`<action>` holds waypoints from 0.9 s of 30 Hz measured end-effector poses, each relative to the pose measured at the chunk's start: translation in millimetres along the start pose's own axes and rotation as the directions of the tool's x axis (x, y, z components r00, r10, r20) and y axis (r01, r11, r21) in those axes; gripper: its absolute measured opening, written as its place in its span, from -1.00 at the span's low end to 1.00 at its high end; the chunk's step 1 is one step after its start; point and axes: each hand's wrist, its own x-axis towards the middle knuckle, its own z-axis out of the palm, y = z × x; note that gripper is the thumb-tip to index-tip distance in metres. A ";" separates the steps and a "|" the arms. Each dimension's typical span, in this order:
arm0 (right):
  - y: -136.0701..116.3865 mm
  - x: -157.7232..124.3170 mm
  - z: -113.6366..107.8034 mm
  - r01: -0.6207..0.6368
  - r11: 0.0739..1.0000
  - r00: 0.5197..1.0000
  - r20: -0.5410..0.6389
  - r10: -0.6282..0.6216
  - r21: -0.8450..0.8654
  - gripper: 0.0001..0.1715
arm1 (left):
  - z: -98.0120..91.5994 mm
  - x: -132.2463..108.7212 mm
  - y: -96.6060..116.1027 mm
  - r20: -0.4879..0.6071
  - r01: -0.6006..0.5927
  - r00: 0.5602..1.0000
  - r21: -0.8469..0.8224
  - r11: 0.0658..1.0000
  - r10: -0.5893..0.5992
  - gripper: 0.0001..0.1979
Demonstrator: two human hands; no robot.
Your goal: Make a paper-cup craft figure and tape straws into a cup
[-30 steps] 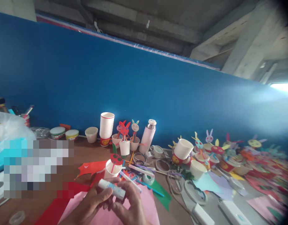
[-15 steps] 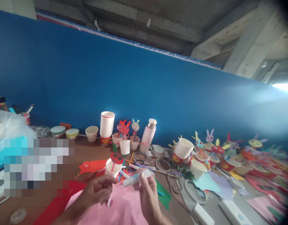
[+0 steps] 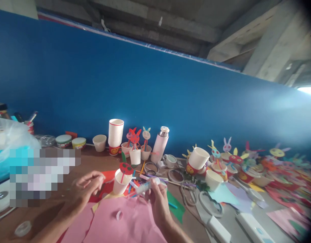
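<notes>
- Glue stick (image 3: 143,188): just right of the red-faced cup (image 3: 120,185), in our right hand (image 3: 159,199), its thumb and fingers closed around the barrel.
- Our left hand (image 3: 88,185) is left of the cup, partly open, fingers loosely curled, empty.
- Pink paper (image 3: 136,219) lies in front of the cup, bearing a small pale piece (image 3: 119,215).
- Our flask (image 3: 160,147) stands behind the cup, rightward.

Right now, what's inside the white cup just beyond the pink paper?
Inside the white cup, a pink stick reaches down from a red paper head; the cup's near wall hides the bottom.
</notes>
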 end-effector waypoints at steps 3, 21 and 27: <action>0.9 -1.3 0.3 0.019 0.998 1.000 0.014 -0.018 -0.056 -0.67 | 18.7 -16.0 4.0 0.274 -0.160 0.956 0.190 0.969 0.105 -0.76; 6.7 -4.0 -1.8 0.024 0.993 0.995 0.097 -0.013 -0.112 -0.67 | 30.5 -23.8 -23.2 0.749 -0.572 0.662 0.501 0.650 0.006 -0.87; 11.1 -4.0 -2.6 0.010 0.991 0.993 0.116 0.005 -0.131 -0.65 | 31.8 -24.3 -24.3 0.733 -0.586 0.680 0.528 0.615 0.018 -0.83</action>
